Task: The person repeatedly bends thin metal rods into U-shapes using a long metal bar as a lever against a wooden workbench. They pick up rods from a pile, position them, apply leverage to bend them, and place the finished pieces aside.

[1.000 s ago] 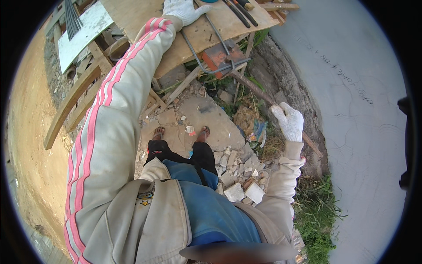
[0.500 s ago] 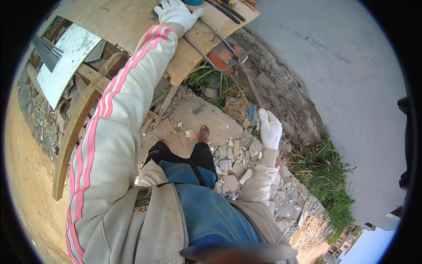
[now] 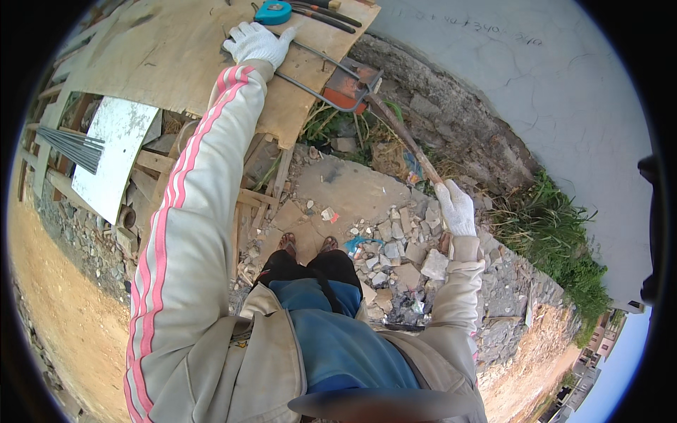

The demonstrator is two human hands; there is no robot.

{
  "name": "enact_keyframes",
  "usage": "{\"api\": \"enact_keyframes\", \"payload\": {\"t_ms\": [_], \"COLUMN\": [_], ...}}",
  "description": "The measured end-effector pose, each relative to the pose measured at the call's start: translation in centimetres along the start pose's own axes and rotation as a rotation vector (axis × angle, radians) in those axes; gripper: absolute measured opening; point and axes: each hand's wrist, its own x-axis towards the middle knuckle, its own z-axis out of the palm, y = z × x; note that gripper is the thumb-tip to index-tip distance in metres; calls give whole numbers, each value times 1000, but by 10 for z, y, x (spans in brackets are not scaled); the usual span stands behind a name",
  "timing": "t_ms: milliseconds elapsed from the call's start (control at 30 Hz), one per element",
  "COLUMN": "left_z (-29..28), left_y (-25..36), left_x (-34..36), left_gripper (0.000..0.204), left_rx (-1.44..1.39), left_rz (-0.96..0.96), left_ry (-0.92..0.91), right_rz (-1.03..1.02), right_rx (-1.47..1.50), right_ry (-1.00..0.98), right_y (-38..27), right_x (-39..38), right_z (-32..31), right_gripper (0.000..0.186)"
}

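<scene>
My left hand (image 3: 259,44), in a white knit glove, lies flat with fingers spread on a plywood board (image 3: 176,42), over a bent steel rod (image 3: 310,90). The rod forms a narrow loop past the board's right edge. Gloved in white too, my right hand (image 3: 457,208) is closed around the near end of a long brown bar (image 3: 405,137). The bar's far end meets the rod's bend, beside an orange-and-grey metal piece (image 3: 345,90). Just beyond my left hand sits a teal tape measure (image 3: 273,12), with dark-handled tools (image 3: 324,17) to its right.
A bundle of steel rods (image 3: 74,148) rests on a white panel (image 3: 113,155) at left. Broken stones (image 3: 402,240) cover the ground near my feet. To the right are a grey wall (image 3: 536,92) and green plants (image 3: 550,225). Loose timber (image 3: 159,162) lies below the board.
The view has shifted, bringing the tape measure and both feet into sight. More of the bar in my right hand shows. My left hand stays on the board over the rod.
</scene>
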Motion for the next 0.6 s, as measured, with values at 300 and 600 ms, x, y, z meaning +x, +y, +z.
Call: {"api": "enact_keyframes", "payload": {"t_ms": [300, 600], "left_z": [19, 15], "left_y": [-9, -6], "left_x": [6, 8], "left_gripper": [102, 105], "left_rx": [-24, -13], "left_rz": [49, 33], "left_ry": [46, 2], "right_rz": [182, 238], "right_rx": [-115, -176], "right_ry": [-17, 50], "right_y": [136, 127], "right_x": [-99, -130], "right_z": [-37, 6], "right_gripper": [42, 49]}}
